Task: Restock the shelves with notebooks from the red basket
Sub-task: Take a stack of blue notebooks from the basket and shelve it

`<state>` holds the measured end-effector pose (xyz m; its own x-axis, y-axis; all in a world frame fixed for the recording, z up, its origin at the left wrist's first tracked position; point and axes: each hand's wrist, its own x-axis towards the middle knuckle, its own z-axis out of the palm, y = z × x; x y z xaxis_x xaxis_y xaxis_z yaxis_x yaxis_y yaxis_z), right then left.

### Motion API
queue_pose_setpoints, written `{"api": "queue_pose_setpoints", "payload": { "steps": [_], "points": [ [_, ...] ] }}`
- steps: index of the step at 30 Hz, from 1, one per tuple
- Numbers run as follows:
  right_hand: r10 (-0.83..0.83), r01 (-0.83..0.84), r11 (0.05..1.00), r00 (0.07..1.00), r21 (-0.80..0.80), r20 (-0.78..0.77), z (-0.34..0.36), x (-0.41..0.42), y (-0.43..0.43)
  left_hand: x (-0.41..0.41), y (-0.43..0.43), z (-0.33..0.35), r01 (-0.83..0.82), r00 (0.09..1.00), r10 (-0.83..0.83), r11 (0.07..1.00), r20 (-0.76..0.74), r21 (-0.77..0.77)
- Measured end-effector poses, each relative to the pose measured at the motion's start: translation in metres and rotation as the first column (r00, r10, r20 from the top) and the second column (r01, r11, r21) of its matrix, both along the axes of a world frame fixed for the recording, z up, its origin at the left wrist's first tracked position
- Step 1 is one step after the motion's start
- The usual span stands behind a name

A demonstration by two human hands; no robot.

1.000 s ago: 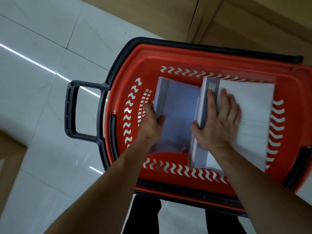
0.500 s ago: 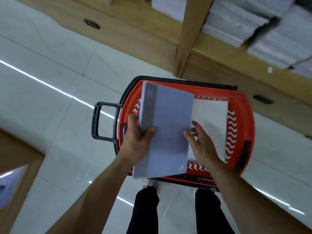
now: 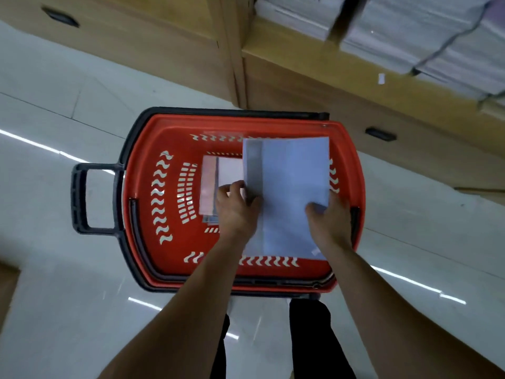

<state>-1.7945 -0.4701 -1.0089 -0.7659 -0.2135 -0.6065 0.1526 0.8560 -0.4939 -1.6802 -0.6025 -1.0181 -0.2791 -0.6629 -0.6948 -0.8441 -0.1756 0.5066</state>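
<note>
A red basket (image 3: 153, 149) with black rim and handle stands on the floor below me. Above its right half I hold a pale lilac-grey notebook (image 3: 289, 192) flat with both hands. My left hand (image 3: 236, 209) grips its left edge near the grey spine. My right hand (image 3: 328, 217) grips its lower right edge, thumb on the cover. A pinkish notebook (image 3: 216, 181) lies on the basket's bottom, partly hidden by my left hand and the held notebook. Whatever lies under the held notebook is hidden.
Wooden shelving (image 3: 314, 75) runs across the top, with stacked white and lilac notebooks (image 3: 426, 31) on the upper right shelf. Drawer fronts with dark handles (image 3: 381, 134) sit below. White glossy tiles (image 3: 54, 242) surround the basket. My dark trouser legs (image 3: 308, 337) stand just behind it.
The notebook lifted out by my left hand has shifted right over the basket, and my right hand has taken hold of its right edge. A pinkish notebook beneath is now uncovered.
</note>
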Motion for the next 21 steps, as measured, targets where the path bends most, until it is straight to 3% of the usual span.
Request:
{"api": "queue_pose_setpoints", "payload": {
  "steps": [3, 8, 13, 21],
  "points": [
    [0.091, -0.088, 0.992, 0.996, 0.093, -0.024, -0.013, 0.003, 0.002, 0.001, 0.007, -0.003, -0.107, 0.991, 0.118, 0.984, -0.069, 0.143],
    [-0.020, 0.020, 1.000, 0.984, -0.001, 0.175, -0.021, 0.001, 0.003, -0.002, 0.003, -0.003, -0.072, 0.994, 0.091, 0.965, -0.065, 0.252],
    [-0.044, 0.062, 0.993, 0.983, -0.097, 0.179, -0.031, -0.001, 0.001, -0.006, 0.003, -0.014, -0.057, 0.993, 0.080, 0.967, -0.082, 0.247],
    [0.012, -0.003, 0.998, 0.992, -0.070, 0.128, -0.040, 0.021, -0.002, 0.011, 0.007, -0.030, -0.121, 0.988, 0.135, 0.978, -0.076, 0.169]
  ]
}}
